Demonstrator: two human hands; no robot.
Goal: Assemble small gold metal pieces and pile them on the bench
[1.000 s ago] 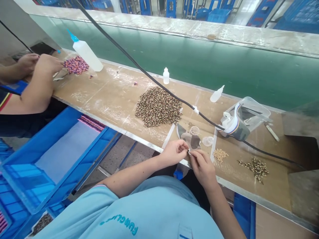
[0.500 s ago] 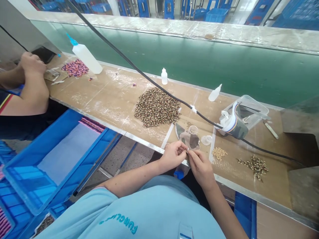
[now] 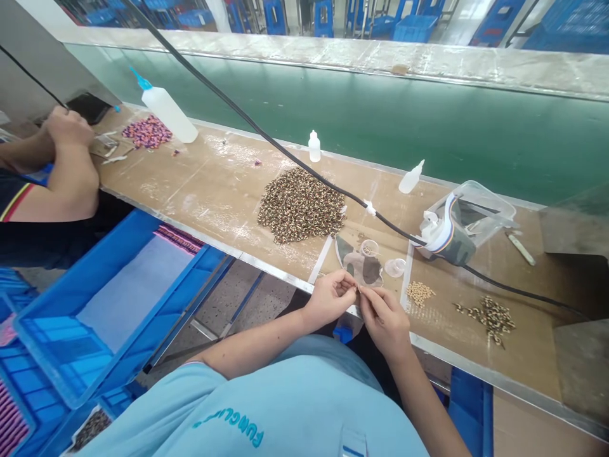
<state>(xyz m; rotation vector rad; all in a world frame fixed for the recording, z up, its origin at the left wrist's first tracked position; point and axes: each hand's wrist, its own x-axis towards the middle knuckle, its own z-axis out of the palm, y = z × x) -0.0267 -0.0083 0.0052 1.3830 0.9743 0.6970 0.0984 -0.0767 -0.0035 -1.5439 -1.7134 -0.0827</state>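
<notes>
My left hand (image 3: 332,297) and my right hand (image 3: 384,317) meet at the table's front edge, fingertips pinched together. Something tiny sits between them, too small to name. Just beyond lies a camouflage cloth (image 3: 359,261) with a small round clear dish (image 3: 369,248) on it. A second clear dish (image 3: 394,268) stands to its right. A pile of small tan beads (image 3: 419,292) lies right of my right hand, and farther right a smaller heap of dark and gold pieces (image 3: 495,318). The large heap of dark and gold ring-like pieces (image 3: 302,206) is beyond my left hand.
A black cable (image 3: 247,120) crosses above the table. Small white bottles (image 3: 314,147) stand along the back. A clear plastic box (image 3: 480,212) and a cutter (image 3: 521,249) lie right. At left are a co-worker's hands (image 3: 69,130), a large bottle (image 3: 169,113) and a blue crate (image 3: 45,330).
My hands stay pinched together in nearly the same place. The whole view has shifted very slightly. The co-worker's arm at the left has moved a little.
</notes>
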